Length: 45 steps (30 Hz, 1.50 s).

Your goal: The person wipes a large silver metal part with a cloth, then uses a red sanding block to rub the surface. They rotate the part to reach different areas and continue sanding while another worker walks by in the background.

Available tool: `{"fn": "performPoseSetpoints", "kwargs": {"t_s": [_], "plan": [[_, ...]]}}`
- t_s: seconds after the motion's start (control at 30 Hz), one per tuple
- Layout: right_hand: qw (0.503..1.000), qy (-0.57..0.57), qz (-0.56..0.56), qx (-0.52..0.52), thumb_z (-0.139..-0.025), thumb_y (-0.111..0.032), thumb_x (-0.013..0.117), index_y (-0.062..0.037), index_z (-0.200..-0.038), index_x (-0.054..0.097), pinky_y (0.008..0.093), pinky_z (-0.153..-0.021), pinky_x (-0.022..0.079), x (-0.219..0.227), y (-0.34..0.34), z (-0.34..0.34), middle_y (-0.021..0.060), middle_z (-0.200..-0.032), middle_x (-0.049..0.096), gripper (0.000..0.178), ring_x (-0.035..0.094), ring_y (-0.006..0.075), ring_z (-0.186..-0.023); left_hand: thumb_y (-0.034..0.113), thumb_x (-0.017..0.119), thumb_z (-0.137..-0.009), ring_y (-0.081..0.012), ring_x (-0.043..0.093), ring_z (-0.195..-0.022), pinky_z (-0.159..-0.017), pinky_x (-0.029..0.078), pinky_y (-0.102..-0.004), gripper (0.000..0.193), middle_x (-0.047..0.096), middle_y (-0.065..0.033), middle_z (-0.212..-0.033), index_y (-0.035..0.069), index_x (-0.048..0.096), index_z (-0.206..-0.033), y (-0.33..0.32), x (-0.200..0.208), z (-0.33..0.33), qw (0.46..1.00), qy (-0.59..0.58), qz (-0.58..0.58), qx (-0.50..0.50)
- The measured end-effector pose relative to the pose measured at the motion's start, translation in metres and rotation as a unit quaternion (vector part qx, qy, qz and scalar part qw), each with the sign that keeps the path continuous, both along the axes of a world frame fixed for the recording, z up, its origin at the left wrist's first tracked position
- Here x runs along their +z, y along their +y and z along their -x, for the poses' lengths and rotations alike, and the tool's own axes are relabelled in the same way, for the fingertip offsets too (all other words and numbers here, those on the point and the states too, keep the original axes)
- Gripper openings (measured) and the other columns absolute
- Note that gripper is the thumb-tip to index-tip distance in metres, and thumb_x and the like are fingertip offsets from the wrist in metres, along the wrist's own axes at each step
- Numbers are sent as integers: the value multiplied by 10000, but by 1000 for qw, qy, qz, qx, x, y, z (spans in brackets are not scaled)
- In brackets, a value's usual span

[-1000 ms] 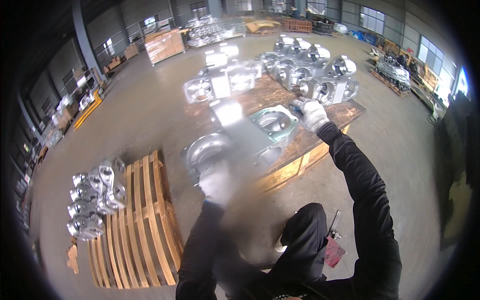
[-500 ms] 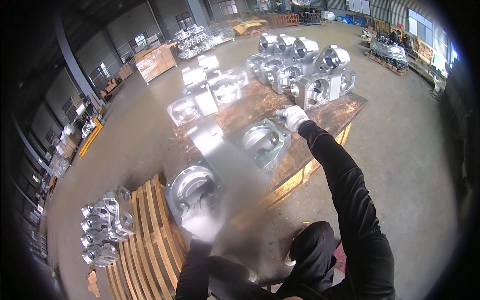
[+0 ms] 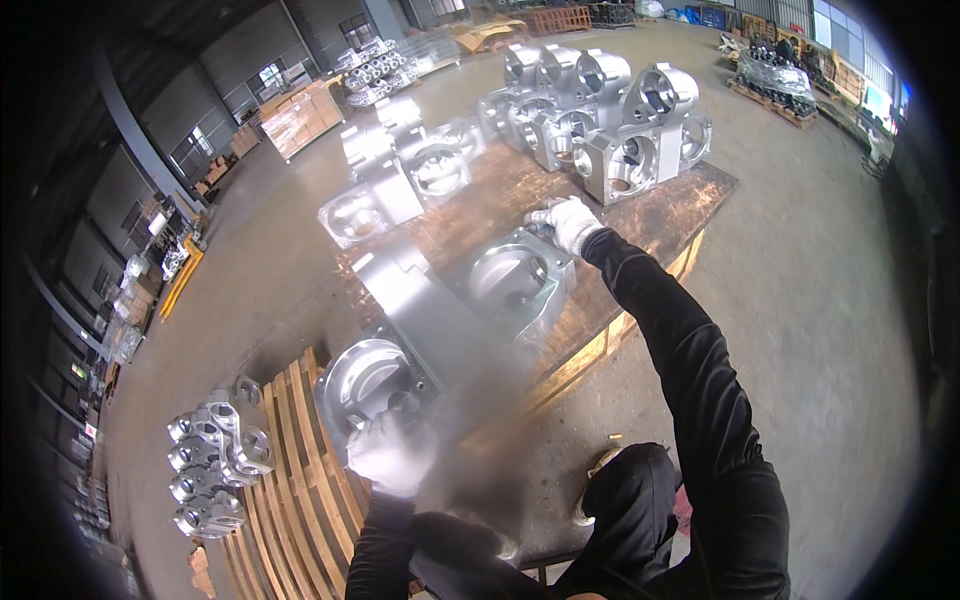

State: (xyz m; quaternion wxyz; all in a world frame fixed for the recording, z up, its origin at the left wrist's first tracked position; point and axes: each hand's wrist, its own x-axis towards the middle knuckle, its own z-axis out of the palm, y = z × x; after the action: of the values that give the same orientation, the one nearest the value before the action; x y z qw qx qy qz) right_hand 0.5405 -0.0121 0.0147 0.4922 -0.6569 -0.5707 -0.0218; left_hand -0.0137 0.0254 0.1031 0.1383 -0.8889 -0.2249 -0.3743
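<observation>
A large silver metal casting (image 3: 425, 300) with two round openings lies on the near part of a brown-topped table (image 3: 690, 205). My left hand (image 3: 390, 455), in a white glove, is at the lower rim of its left opening, with the fingers curled at the edge; blur and glare soften their outline. My right hand (image 3: 567, 224), also in a white glove, is at the far corner of the right opening. Its fingers are drawn together, and whether they pinch a small item or only the casting's edge cannot be made out. A blurred patch covers the casting's near side.
Several similar castings (image 3: 620, 165) stand in a row at the table's far right, and more (image 3: 385, 190) at its far left. A slatted wooden pallet (image 3: 300, 450) is at lower left, beside a group of smaller castings (image 3: 210, 470). Stacked cartons (image 3: 300, 115) stand farther back.
The whole view has shifted a little, so the table and castings sit slightly farther left. Both hands keep nearly the same places on the casting.
</observation>
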Motion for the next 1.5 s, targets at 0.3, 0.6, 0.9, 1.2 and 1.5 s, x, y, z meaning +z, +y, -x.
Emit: {"fn": "performPoseSetpoints", "kwargs": {"t_s": [0.3, 0.6, 0.9, 1.2, 1.5], "plan": [[895, -308, 298, -125, -880, -205, 711, -286, -1427, 639, 504, -1157, 407, 85, -71, 64, 68, -1443, 637, 558, 564, 342, -1374, 319, 769, -878, -441, 636, -703, -703, 512, -529, 315, 618, -207, -689, 55, 606, -824, -13, 19, 3, 998, 47, 43, -8], [905, -264, 306, -133, -936, -214, 698, -256, -1422, 619, 550, -1112, 459, 67, -174, 95, 148, -1414, 634, 495, 546, 364, -1387, 341, 754, -890, -426, 653, -720, -726, 510, -530, 321, 649, -191, -734, 47, 635, -944, -9, 12, 5, 999, 37, 27, -13], [911, -218, 129, -325, -980, -259, 645, -98, -1209, 672, 495, -746, 596, 47, -164, 184, 169, -1051, 717, 282, 738, 381, -887, 368, 756, -900, -426, 658, -697, -694, 511, -533, 347, 659, -184, -739, 47, 628, -886, -9, 8, 5, 1000, 14, 5, -5], [880, -200, 208, -377, -995, -272, 640, -131, -1130, 692, 511, -740, 591, 40, -152, 190, 169, -1028, 709, 202, 740, 386, -882, 378, 745, -916, -421, 663, -710, -695, 512, -532, 349, 664, -182, -761, 50, 625, -899, -12, 14, 8, 1000, 21, 19, -11], [872, -236, 205, -376, -970, -244, 639, -107, -1135, 696, 518, -750, 583, 46, -145, 197, 177, -1048, 713, 222, 735, 382, -878, 412, 731, -936, -377, 659, -686, -663, 508, -513, 350, 647, -134, -763, 82, 621, -901, -4, 6, 8, 999, 24, 32, -15]]}}
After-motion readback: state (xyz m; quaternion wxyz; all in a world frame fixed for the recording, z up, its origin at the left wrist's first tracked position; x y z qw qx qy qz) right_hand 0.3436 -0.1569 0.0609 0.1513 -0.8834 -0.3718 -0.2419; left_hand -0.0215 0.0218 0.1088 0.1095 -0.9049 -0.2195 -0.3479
